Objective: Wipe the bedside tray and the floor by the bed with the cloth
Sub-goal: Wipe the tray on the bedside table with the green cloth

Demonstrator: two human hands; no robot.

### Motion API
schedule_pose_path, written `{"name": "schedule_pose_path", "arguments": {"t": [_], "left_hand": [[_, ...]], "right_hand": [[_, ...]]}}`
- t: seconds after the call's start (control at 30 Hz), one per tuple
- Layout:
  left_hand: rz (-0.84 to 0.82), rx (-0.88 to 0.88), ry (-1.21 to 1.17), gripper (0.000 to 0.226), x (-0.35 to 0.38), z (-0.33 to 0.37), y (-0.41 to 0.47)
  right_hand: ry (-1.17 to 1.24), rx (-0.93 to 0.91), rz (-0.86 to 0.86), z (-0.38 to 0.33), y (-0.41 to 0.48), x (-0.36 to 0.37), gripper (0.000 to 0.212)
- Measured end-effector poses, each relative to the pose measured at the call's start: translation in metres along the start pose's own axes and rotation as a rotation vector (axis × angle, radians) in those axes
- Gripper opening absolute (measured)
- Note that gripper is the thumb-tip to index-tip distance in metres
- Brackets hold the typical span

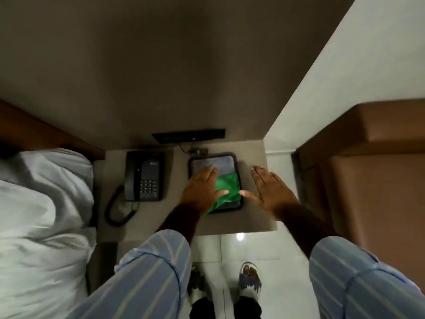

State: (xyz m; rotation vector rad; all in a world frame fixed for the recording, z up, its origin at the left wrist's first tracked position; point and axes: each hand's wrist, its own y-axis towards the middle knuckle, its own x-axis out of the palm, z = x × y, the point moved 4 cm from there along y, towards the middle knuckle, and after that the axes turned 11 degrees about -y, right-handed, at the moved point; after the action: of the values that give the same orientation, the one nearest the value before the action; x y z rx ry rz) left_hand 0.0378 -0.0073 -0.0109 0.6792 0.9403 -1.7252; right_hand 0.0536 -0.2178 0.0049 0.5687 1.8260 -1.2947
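Two hands at the tray, wipe under way

Left hand [200,188] presses green cloth [226,188] flat inside tray [238,180] on table [257,217], fingers spread, not gripping. Right hand [271,192] lies flat on table just beside tray, fingers wide, holding nothing. Risk: tray may slide toward phone [143,176] if unbraced; cloth hangs over near rim, could bunch. Floor [264,249] likely not yet wiped.
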Motion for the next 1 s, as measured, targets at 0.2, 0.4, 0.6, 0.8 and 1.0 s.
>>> {"name": "schedule_pose_path", "arguments": {"t": [0.2,0.4,0.6,0.8,1.0], "left_hand": [[-0.223,-0.083,0.174,0.074,0.109,-0.046,0.02],[-0.146,-0.065,0.299,0.071,0.143,-0.061,0.028],[-0.05,0.037,0.259,0.042,0.139,-0.058,0.042],[0.01,-0.047,0.213,0.04,0.092,-0.024,0.033],[0.097,-0.104,0.137,0.042,0.051,0.037,-0.035]], "right_hand": [[0.102,0.029,-0.032,0.023,0.043,0.127,0.135],[0.083,-0.025,-0.043,0.025,0.057,0.188,0.124],[-0.007,-0.068,-0.02,0.031,0.056,0.197,0.124],[0.029,-0.052,0.018,0.037,0.032,0.152,0.135],[-0.012,-0.06,0.031,0.027,-0.041,0.105,0.134]]}}
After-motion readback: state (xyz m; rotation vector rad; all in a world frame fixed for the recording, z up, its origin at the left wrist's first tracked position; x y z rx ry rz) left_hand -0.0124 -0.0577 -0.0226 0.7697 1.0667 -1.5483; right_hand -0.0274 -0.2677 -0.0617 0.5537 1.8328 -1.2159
